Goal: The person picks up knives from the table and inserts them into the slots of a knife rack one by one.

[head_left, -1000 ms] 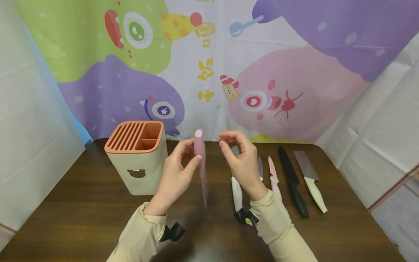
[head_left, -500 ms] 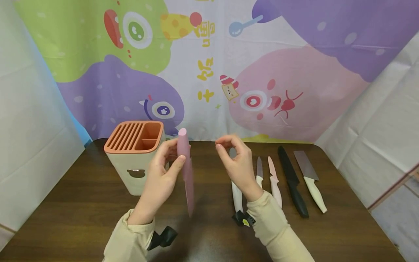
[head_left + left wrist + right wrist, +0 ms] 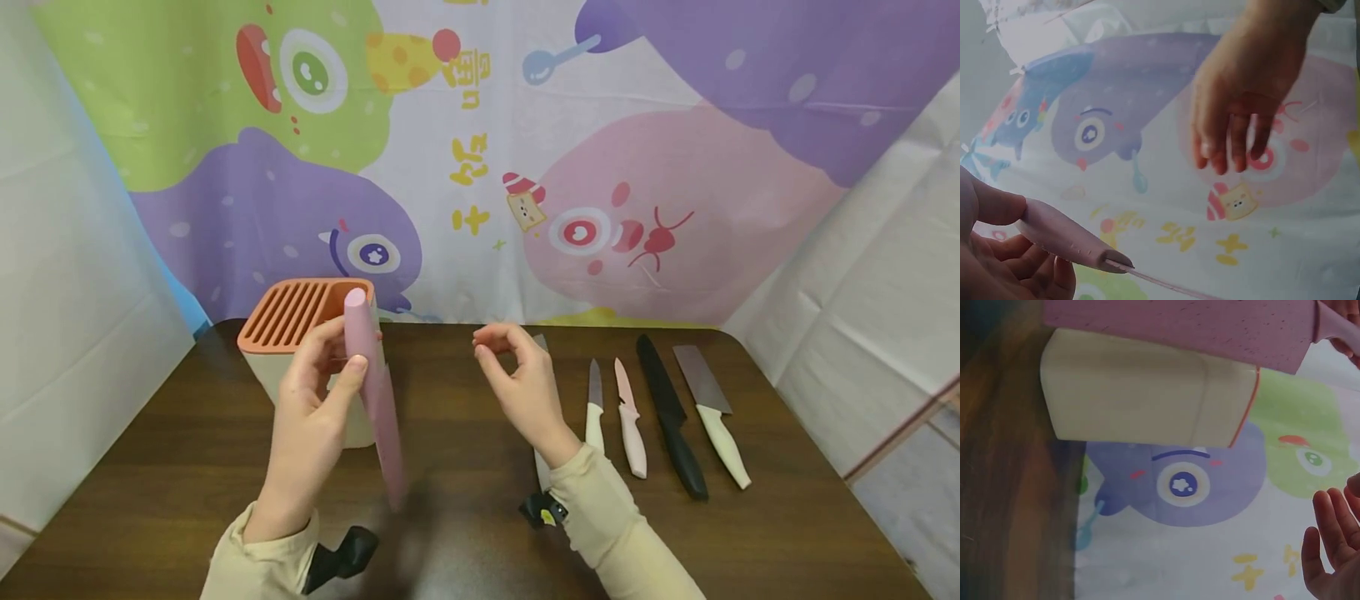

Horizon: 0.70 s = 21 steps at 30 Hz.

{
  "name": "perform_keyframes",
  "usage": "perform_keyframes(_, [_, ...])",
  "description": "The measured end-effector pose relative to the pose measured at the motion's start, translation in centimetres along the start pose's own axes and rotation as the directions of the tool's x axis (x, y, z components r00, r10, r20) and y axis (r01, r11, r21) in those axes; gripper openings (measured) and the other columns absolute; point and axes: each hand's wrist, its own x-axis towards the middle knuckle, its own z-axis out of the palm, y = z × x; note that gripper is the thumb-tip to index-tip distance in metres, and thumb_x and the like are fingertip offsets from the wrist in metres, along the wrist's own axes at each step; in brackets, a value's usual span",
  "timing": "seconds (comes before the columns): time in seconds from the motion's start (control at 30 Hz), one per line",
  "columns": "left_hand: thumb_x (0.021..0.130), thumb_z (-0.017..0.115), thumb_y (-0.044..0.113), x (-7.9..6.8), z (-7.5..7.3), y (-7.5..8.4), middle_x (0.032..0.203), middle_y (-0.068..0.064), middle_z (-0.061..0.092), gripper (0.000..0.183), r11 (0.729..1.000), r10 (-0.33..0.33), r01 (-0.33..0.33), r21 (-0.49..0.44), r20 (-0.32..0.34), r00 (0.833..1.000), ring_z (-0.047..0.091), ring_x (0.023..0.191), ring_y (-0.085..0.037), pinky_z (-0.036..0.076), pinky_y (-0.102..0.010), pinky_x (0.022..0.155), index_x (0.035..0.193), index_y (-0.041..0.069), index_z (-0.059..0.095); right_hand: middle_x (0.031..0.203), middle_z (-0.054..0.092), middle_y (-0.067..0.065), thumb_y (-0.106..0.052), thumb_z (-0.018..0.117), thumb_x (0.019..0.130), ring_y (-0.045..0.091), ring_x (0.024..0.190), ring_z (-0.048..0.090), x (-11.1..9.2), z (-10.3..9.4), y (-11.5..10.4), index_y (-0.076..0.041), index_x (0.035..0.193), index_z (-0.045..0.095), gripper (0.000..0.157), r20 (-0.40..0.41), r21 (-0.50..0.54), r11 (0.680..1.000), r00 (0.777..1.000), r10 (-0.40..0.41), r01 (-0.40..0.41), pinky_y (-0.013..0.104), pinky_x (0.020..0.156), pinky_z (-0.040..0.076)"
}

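Note:
My left hand grips a pink knife by its handle, with the handle up and the blade hanging down. The right wrist view shows its broad, speckled pink blade. Just behind the knife stands a cream knife block with an orange slotted top, partly covered by the hand and knife. To the right, my right hand hovers over the table, fingers loosely bent and holding nothing. Below it lies a white-handled knife, mostly hidden by that hand and wrist.
On the right of the brown table lie a small cream-handled knife, a small pink knife, a long black knife and a cream-handled cleaver. A cartoon curtain hangs behind the table.
My left hand has carried the pink knife leftward, and it now overlaps the knife block in the head view. My right hand has drifted slightly left and down.

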Motion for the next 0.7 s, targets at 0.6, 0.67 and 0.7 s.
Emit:
perform_keyframes(0.6, [0.09, 0.048, -0.003, -0.9, -2.8, 1.2, 0.111, -0.01, 0.055, 0.033, 0.984, 0.045, -0.069, -0.166, -0.143, 0.989, 0.051, 0.097, -0.018, 0.044, -0.019, 0.079, 0.123, -0.002, 0.05, 0.102, 0.065, 0.007, -0.009, 0.06, 0.087, 0.017, 0.09, 0.061, -1.1, 1.1, 1.1, -0.01, 0.111, 0.059, 0.024, 0.057, -0.008, 0.997, 0.995, 0.077, -0.077, 0.036, 0.082, 0.048])
perform_keyframes(0.67, [0.09, 0.047, -0.004, -0.9, -3.1, 1.3, 0.111, -0.011, 0.055, 0.033, 0.972, 0.077, -0.108, -0.208, -0.154, 0.985, 0.051, 0.098, -0.018, 0.044, -0.019, 0.079, 0.123, -0.004, 0.049, 0.102, 0.065, 0.006, -0.009, 0.059, 0.087, 0.015, 0.09, 0.061, -1.3, 0.7, 1.4, -0.012, 0.111, 0.059, 0.024, 0.055, -0.037, 0.994, 0.993, 0.109, -0.107, 0.035, 0.082, 0.049])
perform_keyframes(0.7, [0.09, 0.047, -0.004, -0.9, -3.3, 1.4, 0.11, -0.011, 0.055, 0.033, 0.97, 0.086, -0.121, -0.211, -0.169, 0.982, 0.051, 0.097, -0.017, 0.043, -0.019, 0.08, 0.123, -0.005, 0.049, 0.102, 0.065, 0.006, -0.009, 0.059, 0.087, 0.014, 0.09, 0.061, -1.4, 0.5, 1.6, -0.012, 0.111, 0.059, 0.024, 0.055, -0.05, 0.991, 0.991, 0.125, -0.122, 0.034, 0.082, 0.049])
